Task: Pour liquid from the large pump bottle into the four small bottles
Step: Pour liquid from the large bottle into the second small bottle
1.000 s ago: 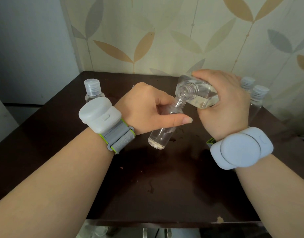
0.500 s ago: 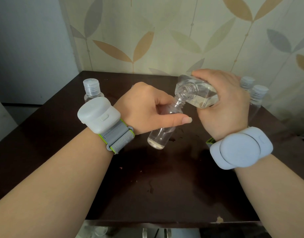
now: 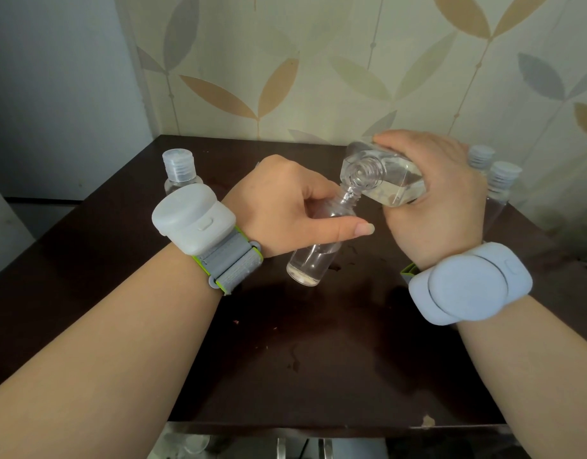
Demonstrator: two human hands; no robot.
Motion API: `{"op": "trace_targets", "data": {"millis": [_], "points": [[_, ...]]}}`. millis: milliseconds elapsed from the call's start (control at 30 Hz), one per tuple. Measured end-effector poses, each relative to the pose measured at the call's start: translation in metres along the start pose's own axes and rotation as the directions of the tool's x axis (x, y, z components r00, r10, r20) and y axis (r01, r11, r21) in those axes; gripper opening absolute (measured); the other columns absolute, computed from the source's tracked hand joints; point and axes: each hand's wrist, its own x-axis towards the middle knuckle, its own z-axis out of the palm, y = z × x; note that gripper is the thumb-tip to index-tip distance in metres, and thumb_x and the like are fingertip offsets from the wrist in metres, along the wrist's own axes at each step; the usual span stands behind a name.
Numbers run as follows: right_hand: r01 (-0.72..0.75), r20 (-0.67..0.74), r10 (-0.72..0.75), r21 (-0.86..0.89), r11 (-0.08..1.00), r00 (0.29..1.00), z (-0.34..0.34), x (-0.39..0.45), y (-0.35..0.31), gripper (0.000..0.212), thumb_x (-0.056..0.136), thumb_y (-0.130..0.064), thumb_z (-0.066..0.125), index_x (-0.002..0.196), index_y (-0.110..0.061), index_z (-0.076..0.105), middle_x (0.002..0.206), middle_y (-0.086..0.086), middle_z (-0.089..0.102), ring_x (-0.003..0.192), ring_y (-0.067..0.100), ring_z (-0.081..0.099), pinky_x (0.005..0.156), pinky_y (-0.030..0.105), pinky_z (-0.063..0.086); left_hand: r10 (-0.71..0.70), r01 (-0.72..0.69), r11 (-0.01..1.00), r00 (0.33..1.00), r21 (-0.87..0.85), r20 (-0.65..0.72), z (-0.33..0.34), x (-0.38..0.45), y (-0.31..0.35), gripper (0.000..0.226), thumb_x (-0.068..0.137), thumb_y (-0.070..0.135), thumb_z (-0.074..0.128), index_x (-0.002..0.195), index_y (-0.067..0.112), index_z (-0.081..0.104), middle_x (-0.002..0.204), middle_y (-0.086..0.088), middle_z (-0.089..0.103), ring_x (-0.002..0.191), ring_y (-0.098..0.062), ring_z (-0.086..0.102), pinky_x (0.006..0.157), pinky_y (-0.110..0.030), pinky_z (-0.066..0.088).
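Tilting large bottle (image 3: 386,182) mouth-to-mouth onto small bottle (image 3: 313,260), apparently touching.

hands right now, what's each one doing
Left hand: grips the small open bottle, tilted.
Right hand: holds the large bottle, tipped to pour.

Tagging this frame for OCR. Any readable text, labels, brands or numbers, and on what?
None readable.
Large bottle in the right hand: clear, no label in view.
Small bottle in the left hand: no print.
Capped small bottles: no labels in view.
Wrist devices: plain casings, no markings.
Wallpaper: leaf pattern only.
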Motion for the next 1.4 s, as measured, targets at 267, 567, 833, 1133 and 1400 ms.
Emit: {"op": "trace_targets", "data": {"millis": [267, 567, 833, 1133, 1400], "points": [[0.004, -0.005, -0.004, 0.000, 1.000, 1.000, -0.0003, 0.0000, -0.0007, 0.049, 0.059, 0.015, 0.061, 0.102, -0.009, 0.066, 0.097, 0.008, 0.065, 0.097, 0.033, 0.056, 0.088, 0.061, 0.039, -0.001, 0.001, 0.999, 1.000, -0.033, -0.001, -0.0007, -0.0011, 0.0011, 0.040, 0.067, 0.046, 0.067, 0.083, 0.009, 0.074, 0.058, -0.015, 0.064, 0.051, -0.014, 0.051, 0.040, -0.011, 0.036], [0.008, -0.006, -0.008, -0.008, 1.000, 1.000, -0.0008, 0.0008, 0.0003, 0.050, 0.058, 0.016, 0.061, 0.101, -0.009, 0.066, 0.096, 0.009, 0.065, 0.097, 0.034, 0.057, 0.088, 0.063, 0.038, 0.005, -0.004, 0.999, 1.000, -0.035, 0.007, -0.0013, -0.0010, 0.0019, 0.035, 0.070, 0.041, 0.071, 0.082, 0.008, 0.074, 0.055, -0.017, 0.062, 0.052, -0.015, 0.052, 0.042, -0.011, 0.035], [0.009, -0.001, -0.009, -0.003, 1.000, 1.000, -0.0009, 0.0004, -0.0002, 0.048, 0.060, 0.015, 0.061, 0.102, -0.009, 0.065, 0.096, 0.009, 0.065, 0.097, 0.034, 0.056, 0.087, 0.062, 0.039, 0.005, -0.005, 1.000, 1.000, -0.017, -0.001, -0.0006, 0.0000, 0.0017, 0.042, 0.066, 0.049, 0.063, 0.082, 0.012, 0.074, 0.054, -0.014, 0.062, 0.051, -0.015, 0.051, 0.044, -0.018, 0.038], [0.006, 0.005, -0.006, -0.004, 1.000, 1.000, -0.0005, 0.0001, -0.0002, 0.046, 0.061, 0.014, 0.063, 0.102, -0.008, 0.066, 0.097, 0.009, 0.065, 0.099, 0.034, 0.057, 0.089, 0.064, 0.037, -0.010, 0.010, 1.000, 1.000, -0.014, -0.001, -0.0007, -0.0003, 0.0018, 0.042, 0.066, 0.050, 0.063, 0.081, 0.013, 0.075, 0.052, -0.010, 0.063, 0.050, -0.012, 0.053, 0.046, -0.015, 0.039], [0.011, 0.003, -0.011, -0.011, 1.000, 1.000, -0.0001, 0.0000, -0.0003, 0.048, 0.060, 0.015, 0.062, 0.102, -0.009, 0.066, 0.097, 0.008, 0.065, 0.099, 0.033, 0.057, 0.089, 0.063, 0.037, -0.003, 0.004, 1.000, 1.000, 0.011, -0.006, -0.0002, 0.0003, 0.0012, 0.045, 0.066, 0.052, 0.062, 0.081, 0.011, 0.074, 0.056, -0.014, 0.064, 0.055, -0.018, 0.055, 0.048, -0.023, 0.042]]}}
